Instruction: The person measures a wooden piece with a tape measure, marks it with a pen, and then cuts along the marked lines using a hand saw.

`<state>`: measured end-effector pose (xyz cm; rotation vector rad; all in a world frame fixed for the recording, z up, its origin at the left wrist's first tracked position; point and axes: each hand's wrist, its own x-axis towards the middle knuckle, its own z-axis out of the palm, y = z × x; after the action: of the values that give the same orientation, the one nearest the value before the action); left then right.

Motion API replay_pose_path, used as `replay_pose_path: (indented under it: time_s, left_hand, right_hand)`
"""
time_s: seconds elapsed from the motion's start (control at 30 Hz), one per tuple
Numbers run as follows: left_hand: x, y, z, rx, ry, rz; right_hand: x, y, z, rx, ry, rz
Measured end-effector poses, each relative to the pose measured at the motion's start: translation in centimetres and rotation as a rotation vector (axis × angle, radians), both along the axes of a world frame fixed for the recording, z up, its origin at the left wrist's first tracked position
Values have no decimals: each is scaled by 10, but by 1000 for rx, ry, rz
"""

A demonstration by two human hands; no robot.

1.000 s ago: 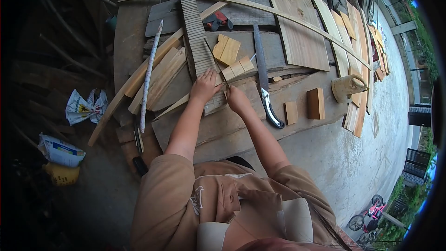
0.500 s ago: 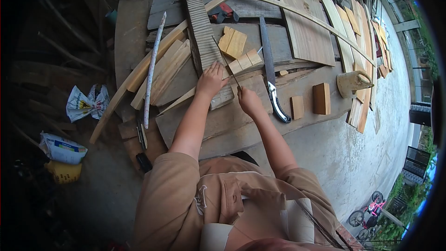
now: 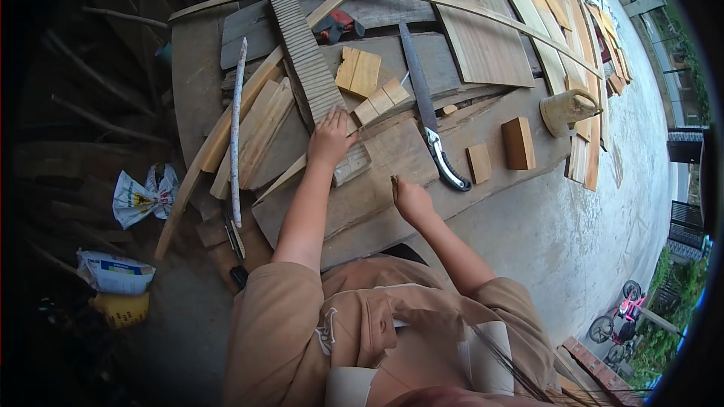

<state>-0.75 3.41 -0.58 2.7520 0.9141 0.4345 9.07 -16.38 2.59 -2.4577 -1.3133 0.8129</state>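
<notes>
My left hand (image 3: 330, 138) lies on the near end of a long ridged wooden strip (image 3: 302, 49), its fingers pressed together over the wood. Below and to its right, my right hand (image 3: 411, 200) is closed round a thin, dark tool (image 3: 394, 181), of which only a short part shows. Past the fingers of my left hand lie a notched pale block (image 3: 381, 102) and a yellowish block (image 3: 357, 71). A hand saw (image 3: 426, 105) with a black and silver handle rests to the right of them.
Two small wood blocks (image 3: 519, 143) (image 3: 479, 163) and a pale cup-like holder (image 3: 566, 113) stand at the right. A red and black tool (image 3: 338, 26) lies at the back. A speckled stick (image 3: 237, 132) and long offcuts (image 3: 260, 132) are on the left.
The view has shifted. My right hand has moved back toward my body, away from my left hand and the ridged strip, taking the thin tool with it. My left hand stays on the strip.
</notes>
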Motion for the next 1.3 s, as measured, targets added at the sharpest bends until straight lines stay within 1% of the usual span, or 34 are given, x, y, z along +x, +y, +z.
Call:
replay_pose_path:
  time_s: [0.07, 0.1, 0.13, 0.23, 0.27, 0.4, 0.43, 0.5, 0.57, 0.63, 0.7, 0.8, 0.83, 0.9, 0.97, 1.03, 1.13, 1.17, 1.23, 1.3]
  left_hand:
    - [0, 0, 2, 17, -8, -10]
    - [0, 0, 1, 21, 9, -2]
    - [1, -1, 1, 25, 25, 4]
    - [1, -2, 3, 8, 18, 15]
    - [1, -1, 5, 18, 22, -2]
    - [2, -1, 6, 12, 36, 0]
    - [2, -1, 5, 16, 39, 8]
    - [1, -4, 3, 11, 51, 20]
    - [1, -2, 3, 23, 33, 4]
    - [2, 0, 2, 41, 29, 4]
    - [2, -2, 1, 47, 27, 2]
    - [0, -3, 5, 44, 21, -6]
    - [0, -4, 7, 38, 30, -3]
    - [4, -1, 7, 33, 19, -9]
    - [2, -1, 3, 49, 36, -7]
    - [3, 0, 4, 49, 26, -8]
    - [-1, -1, 5, 44, 31, -17]
    - [0, -1, 6, 44, 25, -16]
    - [1, -3, 5, 35, 19, 1]
    - [2, -3, 4, 35, 22, 17]
  right_hand:
    - [14, 58, 0, 106, 55, 10]
    - [17, 81, 1, 103, 91, 6]
    - [18, 91, 1, 100, 128, 1]
    - [17, 89, 2, 105, 133, 1]
    - [15, 77, 3, 80, 141, -17]
    - [8, -16, 6, -55, 179, -64]
    - [7, -29, 9, -81, 186, -67]
    - [10, -25, 12, -82, 189, -46]
    - [18, -5, 9, -37, 225, -14]
    - [23, 36, 9, 11, 213, -3]
    - [22, 78, -6, 94, 205, 2]
    - [20, 99, -4, 157, 200, -14]
    - [19, 90, -1, 156, 199, -20]
    - [17, 53, 9, 70, 176, -25]
    - [15, 0, -1, -3, 160, -32]
    - [10, -42, 4, -89, 174, -51]
    - [10, -45, 16, -98, 161, -63]
    - [14, -28, 20, -94, 170, -52]
    - [22, 19, 15, -21, 147, 19]
    - [24, 69, 9, 55, 132, 37]
